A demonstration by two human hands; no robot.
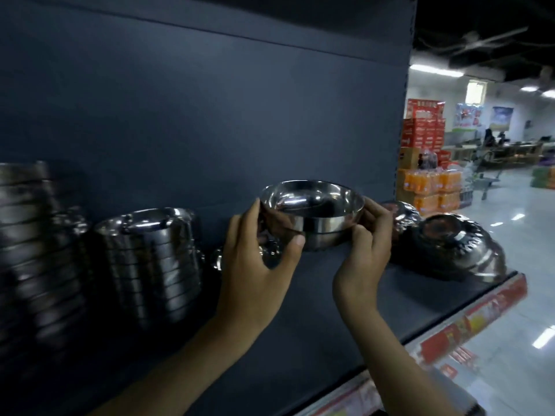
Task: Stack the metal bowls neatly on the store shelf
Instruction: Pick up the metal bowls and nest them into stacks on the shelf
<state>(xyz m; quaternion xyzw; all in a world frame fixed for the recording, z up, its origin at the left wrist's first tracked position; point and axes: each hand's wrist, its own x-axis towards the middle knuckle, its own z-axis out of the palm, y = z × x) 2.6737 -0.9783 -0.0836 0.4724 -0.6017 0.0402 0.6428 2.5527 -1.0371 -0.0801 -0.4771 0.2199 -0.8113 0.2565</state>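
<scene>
A shiny metal bowl point(312, 214) is upright above the dark shelf point(345, 301), held between both hands. My left hand point(255, 262) grips its left side with the thumb on the front wall. My right hand point(365, 250) holds its right side, fingers behind the rim. Left of my hands stands a tall stack of metal bowls point(153, 262), and a taller stack point(27, 253) rises at the far left. To the right, upturned metal bowls point(450, 247) lie together near the shelf's end. A small shiny piece point(217, 259) beside my left hand is partly hidden.
The shelf's dark back panel point(210, 100) rises behind everything. A red price strip point(468, 322) runs along the shelf's front edge. Beyond the shelf end are stacked red boxes point(423, 130), orange drink packs point(432, 190) and a glossy store floor point(525, 235).
</scene>
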